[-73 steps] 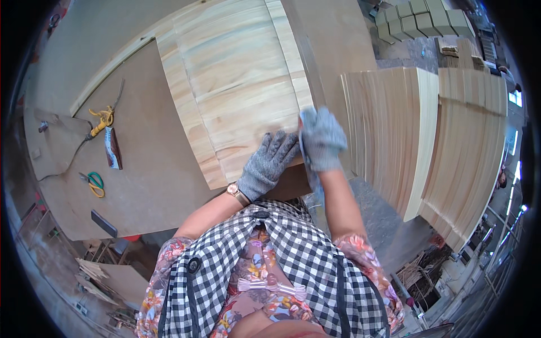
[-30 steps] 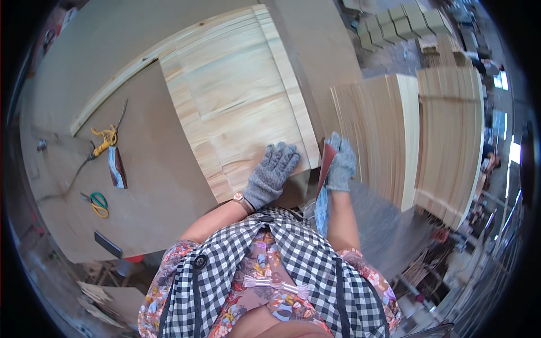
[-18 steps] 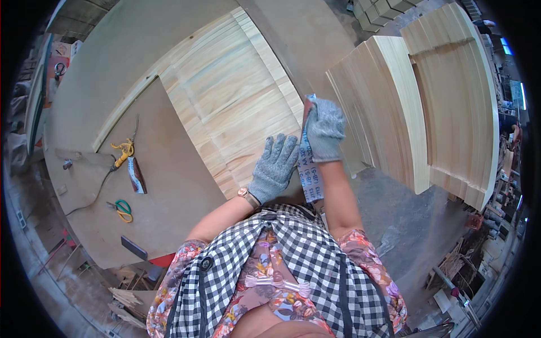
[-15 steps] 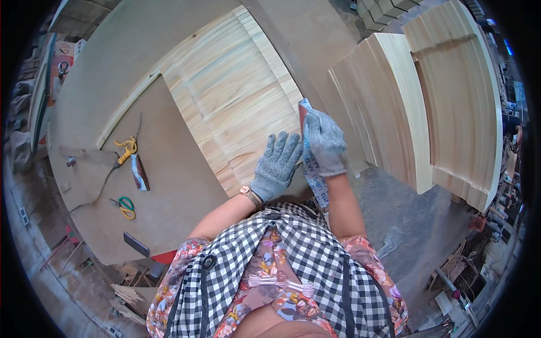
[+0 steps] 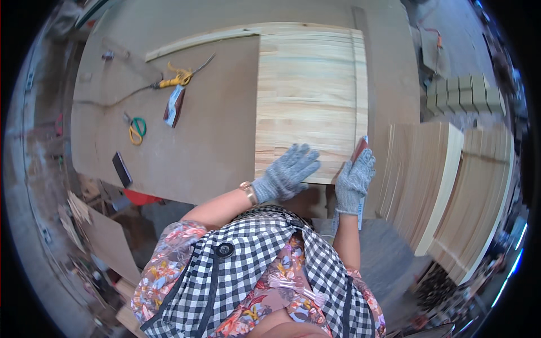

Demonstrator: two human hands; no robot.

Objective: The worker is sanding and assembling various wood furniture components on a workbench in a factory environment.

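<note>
A pale wooden panel [image 5: 310, 101] made of joined strips lies on the brown worktable. My left hand [image 5: 287, 170], in a grey knit glove, is open with fingers spread over the panel's near edge. At the near right corner, my right hand [image 5: 355, 177], gloved the same way, is closed round a strip of sandpaper [image 5: 359, 147]. The strip's reddish-brown grit side and its blue-and-white printed backing both show, and its tail hangs down beside my right wrist. The sandpaper lies along the panel's right edge; whether it presses on the wood is hard to tell.
Left on the table [image 5: 220, 146] are a yellow air blow gun [image 5: 179, 77] with a hose, folded sandpaper [image 5: 174, 106], green-and-yellow scissors [image 5: 136, 129] and a dark phone [image 5: 122, 169]. A long wooden strip [image 5: 203, 40] lies beyond. Stacked wooden panels [image 5: 417, 180] stand at right.
My view has turned, so the table and panel appear rotated and the stacks sit lower at right. Both hands stay by the panel's near end, the right still gripping the sandpaper.
</note>
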